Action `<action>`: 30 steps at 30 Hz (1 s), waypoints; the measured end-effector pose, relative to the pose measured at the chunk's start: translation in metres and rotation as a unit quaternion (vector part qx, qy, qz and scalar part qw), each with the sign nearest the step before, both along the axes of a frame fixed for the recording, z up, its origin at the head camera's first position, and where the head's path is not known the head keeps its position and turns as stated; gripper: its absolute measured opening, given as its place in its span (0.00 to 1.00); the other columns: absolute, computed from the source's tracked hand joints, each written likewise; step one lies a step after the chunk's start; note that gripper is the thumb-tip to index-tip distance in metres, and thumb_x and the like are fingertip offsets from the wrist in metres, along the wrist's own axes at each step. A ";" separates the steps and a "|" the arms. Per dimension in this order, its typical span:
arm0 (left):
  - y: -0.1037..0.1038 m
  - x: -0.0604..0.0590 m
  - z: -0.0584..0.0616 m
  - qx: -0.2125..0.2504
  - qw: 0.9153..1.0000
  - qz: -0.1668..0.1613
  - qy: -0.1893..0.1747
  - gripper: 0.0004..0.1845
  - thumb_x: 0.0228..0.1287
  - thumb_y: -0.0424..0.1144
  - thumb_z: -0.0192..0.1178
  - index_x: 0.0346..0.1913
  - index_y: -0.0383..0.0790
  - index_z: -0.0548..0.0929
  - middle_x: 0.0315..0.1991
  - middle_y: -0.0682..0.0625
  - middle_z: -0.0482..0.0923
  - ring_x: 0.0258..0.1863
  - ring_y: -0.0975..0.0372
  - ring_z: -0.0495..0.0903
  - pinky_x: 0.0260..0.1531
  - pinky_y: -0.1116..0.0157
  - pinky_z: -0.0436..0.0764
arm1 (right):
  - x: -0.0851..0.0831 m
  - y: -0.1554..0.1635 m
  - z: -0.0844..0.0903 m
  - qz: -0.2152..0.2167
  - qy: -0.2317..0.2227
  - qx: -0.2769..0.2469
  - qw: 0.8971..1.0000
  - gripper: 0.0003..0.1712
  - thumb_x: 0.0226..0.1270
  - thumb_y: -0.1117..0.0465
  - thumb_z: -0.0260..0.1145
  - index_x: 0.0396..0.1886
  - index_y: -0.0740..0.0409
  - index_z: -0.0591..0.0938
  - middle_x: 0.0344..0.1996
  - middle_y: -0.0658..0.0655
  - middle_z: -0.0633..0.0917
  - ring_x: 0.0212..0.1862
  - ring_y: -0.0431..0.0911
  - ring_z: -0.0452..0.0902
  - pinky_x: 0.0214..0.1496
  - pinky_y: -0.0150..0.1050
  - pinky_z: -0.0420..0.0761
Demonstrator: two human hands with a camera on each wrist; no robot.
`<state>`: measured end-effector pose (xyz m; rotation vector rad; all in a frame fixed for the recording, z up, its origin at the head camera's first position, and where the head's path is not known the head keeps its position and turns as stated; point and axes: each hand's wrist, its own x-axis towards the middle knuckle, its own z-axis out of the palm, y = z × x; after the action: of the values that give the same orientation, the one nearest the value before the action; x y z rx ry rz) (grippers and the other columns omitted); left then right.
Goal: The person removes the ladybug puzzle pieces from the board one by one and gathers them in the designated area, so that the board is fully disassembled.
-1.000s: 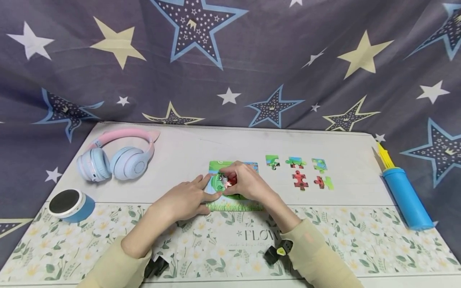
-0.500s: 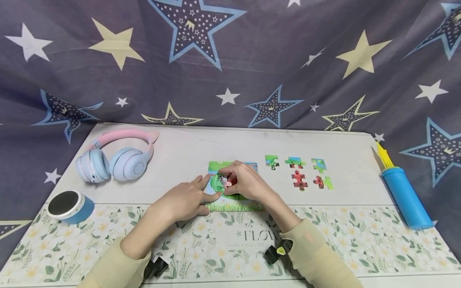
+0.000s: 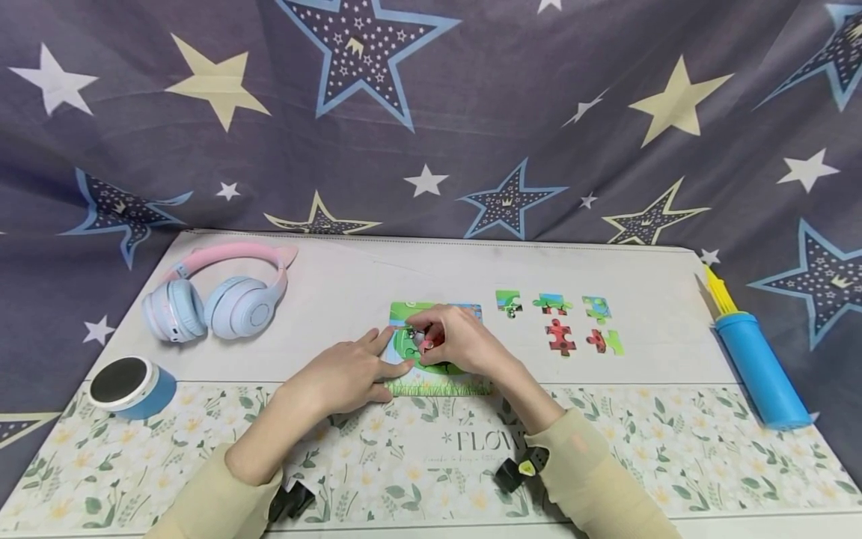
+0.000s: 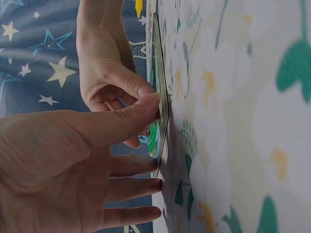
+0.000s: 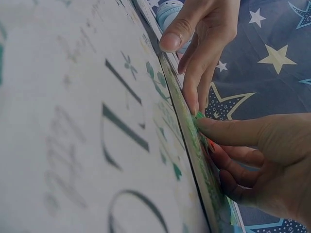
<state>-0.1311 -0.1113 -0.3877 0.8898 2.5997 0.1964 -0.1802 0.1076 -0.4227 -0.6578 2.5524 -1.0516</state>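
Observation:
A green picture puzzle board [image 3: 438, 382] lies at the middle of the table. My left hand [image 3: 393, 350] lies flat beside it, its straight fingers pressing the board's left edge. My right hand [image 3: 424, 335] is curled over the board and pinches a red and white puzzle piece [image 3: 427, 341] down against it. In the left wrist view the left thumb [image 4: 146, 108] touches the board's edge [image 4: 161, 116], with the right hand [image 4: 109, 73] just beyond. In the right wrist view my right hand [image 5: 228, 141] meets the board [image 5: 192, 136].
Several loose puzzle pieces [image 3: 561, 336] lie right of the board. Pink and blue headphones [image 3: 222, 296] and a round blue speaker [image 3: 131, 384] sit at the left. A blue pump [image 3: 757, 367] lies at the right edge. A floral mat [image 3: 673, 457] covers the front, with a star-patterned cloth behind.
The right hand's fingers have closed a little more over the piece and shifted slightly left. The left hand has stayed in place.

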 end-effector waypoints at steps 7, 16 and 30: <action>0.000 0.000 0.000 0.001 1.000 -0.002 0.002 0.29 0.71 0.49 0.64 0.73 0.57 0.75 0.81 0.31 0.53 0.78 0.36 0.61 0.67 0.37 0.74 | 0.000 0.000 0.001 0.001 -0.009 -0.007 1.000 0.31 0.58 0.68 0.78 0.63 0.54 0.84 0.39 0.53 0.90 0.37 0.37 0.85 0.42 0.32 0.84; 0.000 0.000 -0.001 0.009 1.000 -0.001 0.002 0.29 0.70 0.49 0.64 0.73 0.56 0.76 0.81 0.31 0.54 0.77 0.35 0.61 0.68 0.39 0.74 | 0.001 -0.001 0.001 -0.013 -0.006 -0.012 1.000 0.29 0.58 0.67 0.79 0.61 0.53 0.85 0.43 0.54 0.91 0.40 0.39 0.86 0.44 0.33 0.86; 0.000 0.001 -0.001 0.012 1.000 0.005 -0.001 0.28 0.71 0.48 0.64 0.72 0.56 0.76 0.81 0.31 0.53 0.78 0.35 0.61 0.68 0.39 0.74 | 0.001 -0.002 -0.003 -0.016 0.005 -0.024 1.000 0.29 0.56 0.67 0.80 0.60 0.55 0.86 0.42 0.55 0.91 0.39 0.40 0.87 0.43 0.32 0.86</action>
<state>-0.1305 -0.1114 -0.3883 0.8845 2.6048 0.2323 -0.1797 0.1053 -0.4261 -0.6380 2.5618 -1.1250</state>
